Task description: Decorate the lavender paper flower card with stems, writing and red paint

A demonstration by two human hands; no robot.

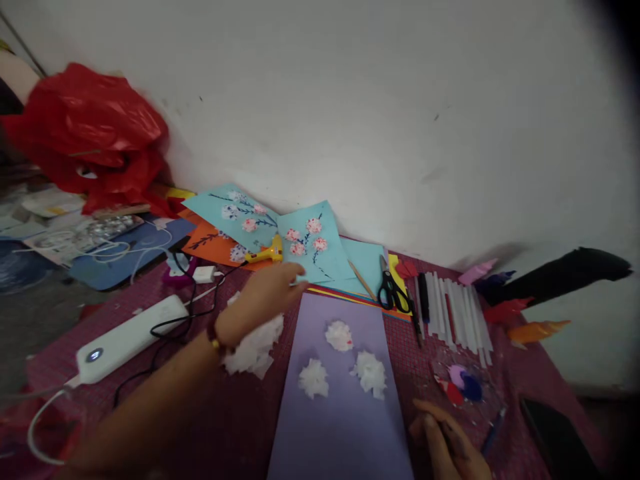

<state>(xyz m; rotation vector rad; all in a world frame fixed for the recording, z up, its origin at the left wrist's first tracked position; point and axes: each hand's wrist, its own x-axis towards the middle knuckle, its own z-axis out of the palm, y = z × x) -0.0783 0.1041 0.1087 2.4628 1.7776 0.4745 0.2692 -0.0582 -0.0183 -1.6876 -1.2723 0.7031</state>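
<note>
My left hand (263, 300) reaches forward over the red mat, fingers drawn together near the top left corner of a purple paper sheet (340, 413); something small and white shows at the fingertips, too blurred to name. A pile of white tissue (253, 353) lies under the wrist. Three white tissue flowers (340, 335) sit on the purple sheet. My right hand (445, 443) rests at the bottom right, fingers closed round a thin dark stick-like tool (453, 437). A yellow glue gun (267, 253) lies just beyond the left hand.
Light blue cards with painted blossoms (307, 240) lean by the wall. Black scissors (393, 290), pens and white straws (457, 307) lie to the right. A white power bank (127, 340) with cables is at the left, a red plastic bag (90, 133) behind, a dark phone (555, 440) at bottom right.
</note>
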